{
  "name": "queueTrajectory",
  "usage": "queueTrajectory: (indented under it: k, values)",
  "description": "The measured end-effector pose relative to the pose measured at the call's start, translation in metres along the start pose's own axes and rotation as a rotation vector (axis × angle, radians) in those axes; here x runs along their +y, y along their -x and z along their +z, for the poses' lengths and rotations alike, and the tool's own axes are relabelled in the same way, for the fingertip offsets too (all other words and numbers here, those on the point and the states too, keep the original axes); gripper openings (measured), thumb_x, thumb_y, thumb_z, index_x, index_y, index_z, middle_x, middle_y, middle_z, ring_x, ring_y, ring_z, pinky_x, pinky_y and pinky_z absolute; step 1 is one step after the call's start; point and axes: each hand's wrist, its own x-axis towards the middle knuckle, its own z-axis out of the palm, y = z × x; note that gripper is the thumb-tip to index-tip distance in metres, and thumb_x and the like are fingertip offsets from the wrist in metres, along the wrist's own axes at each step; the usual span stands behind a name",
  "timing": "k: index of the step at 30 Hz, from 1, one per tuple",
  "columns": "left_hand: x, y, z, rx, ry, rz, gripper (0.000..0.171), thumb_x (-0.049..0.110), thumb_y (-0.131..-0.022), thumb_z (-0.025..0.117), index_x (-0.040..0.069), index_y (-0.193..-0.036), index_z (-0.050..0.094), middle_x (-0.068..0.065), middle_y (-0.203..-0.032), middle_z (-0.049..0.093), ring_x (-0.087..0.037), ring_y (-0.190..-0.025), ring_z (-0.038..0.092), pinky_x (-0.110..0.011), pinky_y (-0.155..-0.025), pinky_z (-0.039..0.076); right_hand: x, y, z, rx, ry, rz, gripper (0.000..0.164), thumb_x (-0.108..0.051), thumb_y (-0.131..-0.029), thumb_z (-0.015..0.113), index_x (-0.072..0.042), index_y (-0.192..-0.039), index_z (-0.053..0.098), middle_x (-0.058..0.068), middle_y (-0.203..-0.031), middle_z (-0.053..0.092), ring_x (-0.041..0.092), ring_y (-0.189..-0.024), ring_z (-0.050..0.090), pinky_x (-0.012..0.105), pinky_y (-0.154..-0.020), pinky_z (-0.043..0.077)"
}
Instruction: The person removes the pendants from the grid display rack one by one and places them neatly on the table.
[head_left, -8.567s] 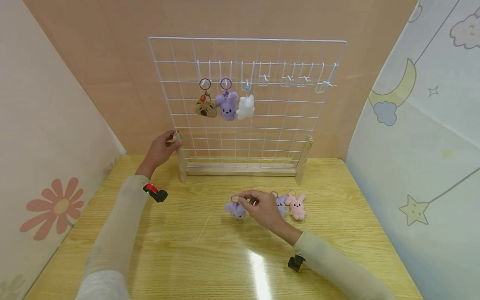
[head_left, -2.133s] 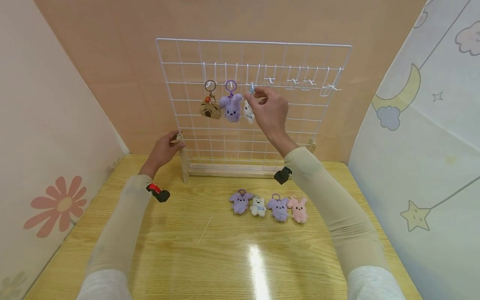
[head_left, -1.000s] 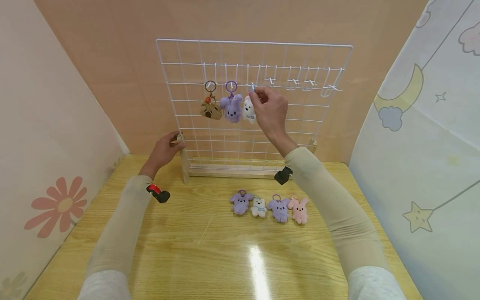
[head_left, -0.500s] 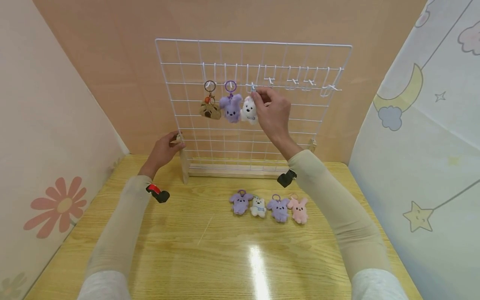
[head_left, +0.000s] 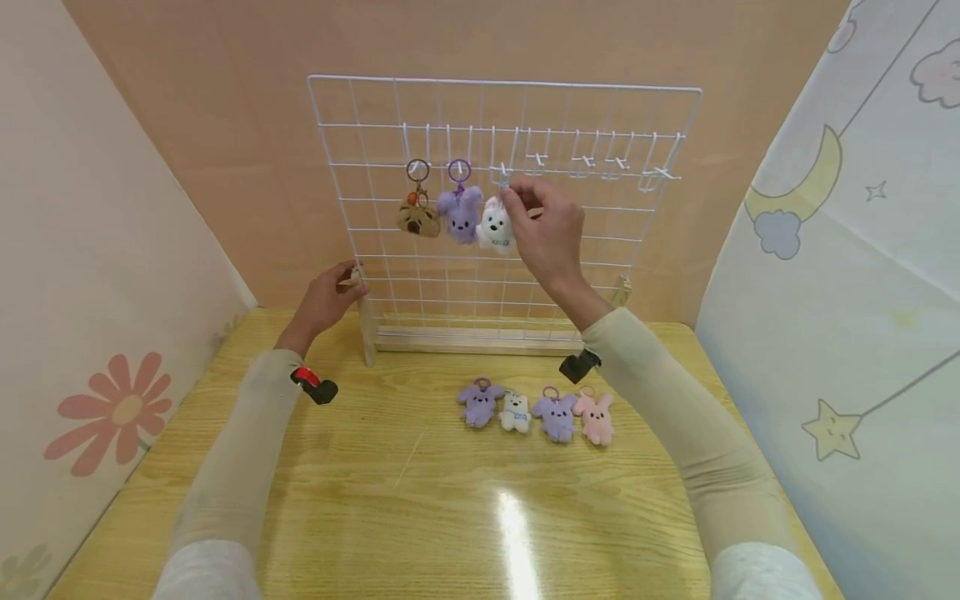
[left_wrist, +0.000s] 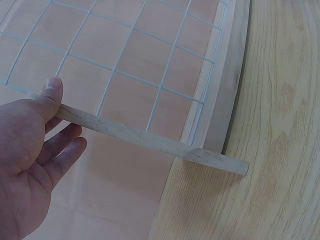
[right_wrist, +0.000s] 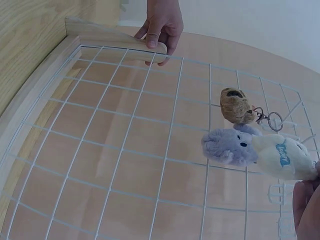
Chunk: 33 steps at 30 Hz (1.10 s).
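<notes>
My right hand [head_left: 551,229] pinches the top of a white plush keychain [head_left: 495,227] at the third hook of a white wire grid rack [head_left: 480,279]. The toy faces forward, a blue patch on its belly; its upper fastening is partly hidden by my fingers. Left of it hang a purple bunny keychain [head_left: 461,218] and a brown plush keychain [head_left: 418,221], both by rings. My left hand [head_left: 324,300] grips the top of the rack's left wooden post [left_wrist: 150,140], the thumb [left_wrist: 52,90] on one side and the fingers on the other.
On the table before the rack lie a purple bunny [head_left: 480,406], a white plush [head_left: 515,414], another purple bunny [head_left: 557,418] and a pink bunny [head_left: 597,419]. Several bare hooks [head_left: 585,161] line the rack's right half. Printed walls stand at both sides.
My right hand has gone from a purple bunny, now lying on the table, up to the hanging white plush, which has turned from its back to its face. The left hand stays on the post.
</notes>
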Motion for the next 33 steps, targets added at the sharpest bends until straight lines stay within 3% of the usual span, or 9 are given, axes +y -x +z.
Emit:
queueTrajectory:
  k: [9, 18, 33]
  values:
    - [0.0, -0.001, 0.0, -0.008, -0.008, 0.0, 0.06, 0.024, -0.107, 0.057, 0.001, -0.158, 0.033, -0.027, -0.153, 0.045, -0.047, -0.133, 0.052, -0.06, -0.104, 0.048, -0.009, 0.014, -0.005, -0.058, -0.015, 0.002, 0.019, -0.019, -0.097, 0.073, -0.001, -0.1, 0.077, 0.01, -0.089, 0.076, 0.012, -0.076, 0.067, 0.018, -0.062, 0.055]
    - [-0.001, -0.002, 0.001, -0.013, -0.006, -0.008, 0.059, 0.022, -0.108, 0.056, 0.002, -0.158, 0.033, -0.027, -0.154, 0.044, -0.047, -0.134, 0.052, -0.06, -0.104, 0.047, -0.013, 0.035, -0.005, -0.116, -0.058, -0.062, 0.018, -0.016, -0.097, 0.074, 0.001, -0.098, 0.078, 0.011, -0.086, 0.075, 0.015, -0.074, 0.067, 0.017, -0.061, 0.054]
    - [0.0, -0.002, 0.0, -0.023, -0.007, -0.012, 0.06, 0.022, -0.108, 0.056, 0.002, -0.159, 0.033, -0.027, -0.155, 0.042, -0.047, -0.135, 0.05, -0.061, -0.105, 0.047, 0.007, 0.091, 0.006, -0.265, -0.103, -0.028, 0.018, -0.017, -0.098, 0.072, 0.0, -0.101, 0.078, 0.009, -0.088, 0.077, 0.015, -0.076, 0.07, 0.023, -0.062, 0.057]
